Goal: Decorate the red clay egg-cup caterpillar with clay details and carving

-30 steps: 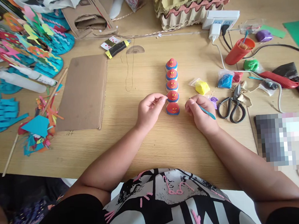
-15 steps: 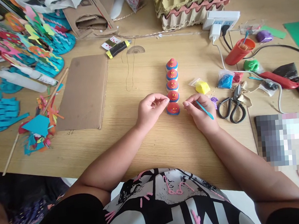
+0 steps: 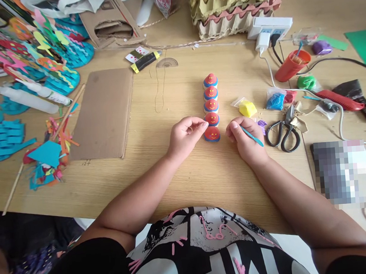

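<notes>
Clay faces (image 3: 211, 105), five of them with red domes, blue brims and yellow smiles, stand in a straight row on the surface (image 3: 198, 182), running away from the wearer between the two hands. They look light, and the clay is probably soft enough to dent or smear under a careless thumb; the yellow features seem the most delicate part. A safer hold would be low on the pale base under each brim, keeping clear of the dome.

The left hand (image 3: 186, 136) has thumb and forefinger pinched together just beside the two nearest faces; whether anything tiny sits between them, I cannot tell. The right hand (image 3: 245, 146), on the opposite side of the row, holds a slim blue tool (image 3: 257, 140), which should be light and stiff.

Scissors (image 3: 286, 120) lie near the right hand, points facing away, and a purple scrap (image 3: 261, 126) sits close by. Bagged yellow clay (image 3: 247, 108) and a blue packet (image 3: 275, 100) crowd that side, and behind them a white cable (image 3: 270, 70) trails toward a red cup (image 3: 286, 71). On the left, a cardboard sheet (image 3: 103, 113) lies flat, well apart from the row. Stacked egg trays (image 3: 236, 8) close off the far side.
</notes>
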### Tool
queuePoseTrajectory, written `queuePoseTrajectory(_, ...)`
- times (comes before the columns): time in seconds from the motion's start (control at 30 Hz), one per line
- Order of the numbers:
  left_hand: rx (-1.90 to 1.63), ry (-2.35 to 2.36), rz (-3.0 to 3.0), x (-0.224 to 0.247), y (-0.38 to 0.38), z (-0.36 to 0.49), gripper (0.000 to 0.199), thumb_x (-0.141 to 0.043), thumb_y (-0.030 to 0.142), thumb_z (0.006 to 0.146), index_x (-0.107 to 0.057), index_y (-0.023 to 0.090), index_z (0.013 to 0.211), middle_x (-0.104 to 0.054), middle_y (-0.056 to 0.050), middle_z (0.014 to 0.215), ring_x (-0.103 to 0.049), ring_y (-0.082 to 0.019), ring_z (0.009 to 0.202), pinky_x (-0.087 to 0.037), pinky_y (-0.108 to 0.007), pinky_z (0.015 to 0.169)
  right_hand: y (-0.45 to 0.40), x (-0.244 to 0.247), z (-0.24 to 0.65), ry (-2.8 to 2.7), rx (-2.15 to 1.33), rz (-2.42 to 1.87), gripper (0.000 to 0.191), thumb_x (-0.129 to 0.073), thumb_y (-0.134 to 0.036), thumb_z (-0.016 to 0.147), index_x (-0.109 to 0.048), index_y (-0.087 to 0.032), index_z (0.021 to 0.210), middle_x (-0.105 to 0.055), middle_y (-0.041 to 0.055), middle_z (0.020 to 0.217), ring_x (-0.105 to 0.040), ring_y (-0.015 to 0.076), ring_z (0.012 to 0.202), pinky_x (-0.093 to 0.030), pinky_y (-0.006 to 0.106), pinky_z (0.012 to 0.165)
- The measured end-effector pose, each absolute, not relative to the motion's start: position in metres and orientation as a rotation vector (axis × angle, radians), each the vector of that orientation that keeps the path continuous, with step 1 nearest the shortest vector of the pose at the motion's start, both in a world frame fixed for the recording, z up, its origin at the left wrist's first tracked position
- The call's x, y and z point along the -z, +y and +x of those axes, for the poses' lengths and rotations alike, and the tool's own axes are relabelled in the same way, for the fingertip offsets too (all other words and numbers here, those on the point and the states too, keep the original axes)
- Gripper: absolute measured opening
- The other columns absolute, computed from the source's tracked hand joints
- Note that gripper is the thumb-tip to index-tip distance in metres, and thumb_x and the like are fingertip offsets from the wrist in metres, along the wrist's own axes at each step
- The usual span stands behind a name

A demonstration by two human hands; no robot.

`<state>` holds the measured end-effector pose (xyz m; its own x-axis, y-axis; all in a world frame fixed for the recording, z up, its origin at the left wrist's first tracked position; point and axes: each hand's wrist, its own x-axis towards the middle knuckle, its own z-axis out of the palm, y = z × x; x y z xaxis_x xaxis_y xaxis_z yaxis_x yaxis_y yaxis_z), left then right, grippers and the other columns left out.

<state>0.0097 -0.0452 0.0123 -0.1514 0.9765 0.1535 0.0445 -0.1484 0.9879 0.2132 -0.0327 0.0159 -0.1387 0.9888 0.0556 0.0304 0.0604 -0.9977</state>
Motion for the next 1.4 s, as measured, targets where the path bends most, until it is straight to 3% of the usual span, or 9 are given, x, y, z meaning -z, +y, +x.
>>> queuePoseTrajectory(0.27,-1.384,1.224,1.271,-0.012,-0.047,0.011,0.035,-0.088,0.054,0.085,-0.080,0.020,0.089,-0.080,-0.005,0.086,-0.069,-0.015,0.077,-0.054,-0.028,0.069,-0.028,-0.005,0.213,-1.158,-1.386,-0.959,0.040,-0.089,-0.058,0.086,-0.068,-0.025,0.082,-0.067,-0.0029,0.070,-0.047,0.0109,0.057,-0.036,0.027,0.053)
queuePoseTrajectory(0.47,-1.390,1.205,1.308,-0.011,-0.048,0.010,0.023,-0.086,0.043,0.088,-0.081,0.021,0.089,-0.080,-0.003,0.086,-0.068,-0.013,0.075,-0.054,-0.026,0.070,-0.028,-0.004,0.211,-1.168,-1.357,-0.935,0.043,-0.084,-0.059,0.090,-0.065,-0.023,0.077,-0.066,-0.0025,0.068,-0.045,0.0096,0.053,-0.036,0.026,0.050)
queuePoseTrajectory(0.77,-1.523,1.165,1.744,-0.011,-0.050,0.009,0.005,-0.086,0.024,0.091,-0.080,0.022,0.091,-0.078,-0.001,0.087,-0.066,-0.013,0.076,-0.056,-0.028,0.073,-0.026,-0.002,0.212,-1.128,-1.369,-0.946,0.045,-0.091,-0.059,0.083,-0.064,-0.024,0.077,-0.064,-0.0039,0.065,-0.046,0.0089,0.051,-0.034,0.025,0.047)
queuePoseTrajectory(1.0,-1.550,1.146,1.967,-0.016,-0.051,0.008,0.010,-0.085,0.025,0.093,-0.077,0.021,0.089,-0.080,0.000,0.088,-0.067,-0.012,0.075,-0.057,-0.027,0.075,-0.027,-0.004,0.212,-1.139,-1.365,-0.968,0.044,-0.094,-0.059,0.079,-0.067,-0.024,0.078,-0.065,-0.0038,0.064,-0.046,0.0097,0.051,-0.032,0.026,0.046)
queuePoseTrajectory(1.17,-1.581,1.126,1.965,-0.016,-0.050,0.009,0.009,-0.085,0.024,0.094,-0.077,0.021,0.091,-0.080,0.001,0.087,-0.065,-0.010,0.074,-0.055,-0.026,0.073,-0.027,-0.008,0.211,-1.171,-1.385,-0.909,0.041,-0.090,-0.058,0.086,-0.069,-0.023,0.076,-0.070,-0.0020,0.068,-0.047,0.0095,0.052,-0.036,0.027,0.049)
queuePoseTrajectory(1.4,-1.564,1.115,1.957,-0.017,-0.050,0.009,0.009,-0.083,0.027,0.096,-0.078,0.022,0.091,-0.080,0.000,0.086,-0.065,-0.011,0.073,-0.055,-0.026,0.071,-0.025,-0.016,0.208,-1.070,-1.533,-0.884,0.052,-0.086,-0.072,0.081,-0.069,-0.024,0.074,-0.063,-0.0026,0.059,-0.043,0.0096,0.047,-0.032,0.027,0.045)
